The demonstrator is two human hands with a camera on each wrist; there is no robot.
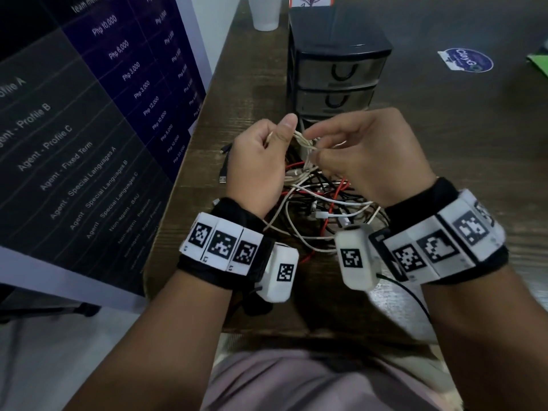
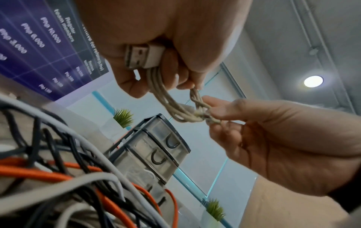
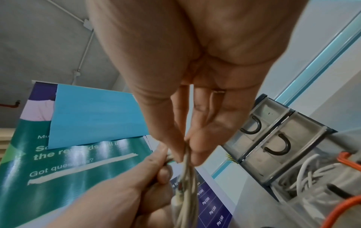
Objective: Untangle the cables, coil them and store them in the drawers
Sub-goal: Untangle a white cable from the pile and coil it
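Note:
A beige cable (image 1: 304, 143) is bunched into a small coil between both hands, above the tangle of white, black and red cables (image 1: 320, 203) on the wooden desk. My left hand (image 1: 264, 152) grips the coil with its USB plug (image 2: 143, 56) tucked against the palm. My right hand (image 1: 355, 155) pinches the knotted strands (image 2: 203, 115) of the same cable with thumb and fingertips (image 3: 187, 148). The black drawer unit (image 1: 335, 63) stands just behind the hands, its two upper drawers (image 1: 341, 71) closed.
A lower drawer (image 3: 312, 177) of the unit holds white cables. A printed banner (image 1: 89, 114) leans along the desk's left edge. A white cup (image 1: 264, 11) stands behind the unit. A round sticker (image 1: 467, 59) lies on the desk at the right. A black USB plug (image 1: 223, 178) lies left of the tangle.

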